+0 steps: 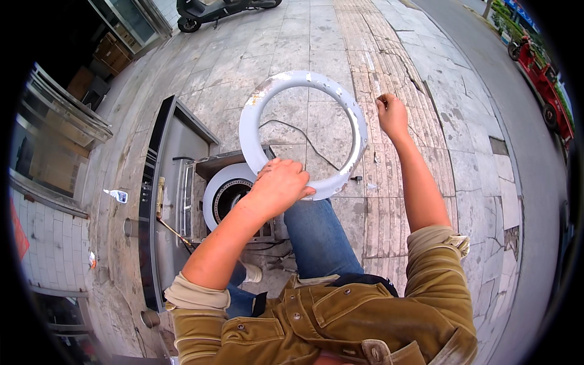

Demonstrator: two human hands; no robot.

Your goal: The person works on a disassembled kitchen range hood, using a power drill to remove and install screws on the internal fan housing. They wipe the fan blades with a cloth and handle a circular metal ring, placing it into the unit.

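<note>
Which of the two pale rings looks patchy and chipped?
The raised ring in the left hand; the lower ring, around the dark round opening, looks evenly pale.

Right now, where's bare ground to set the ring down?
Free: paving between the ring and the parked scooter; cracked slabs between the right hand and the road.
Crowded: left of the knee, drum appliance and long dark panel. A cable crosses the ground seen through the ring.

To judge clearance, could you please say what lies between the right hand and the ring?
The head view shows only paving between the right hand and the ring.
</note>
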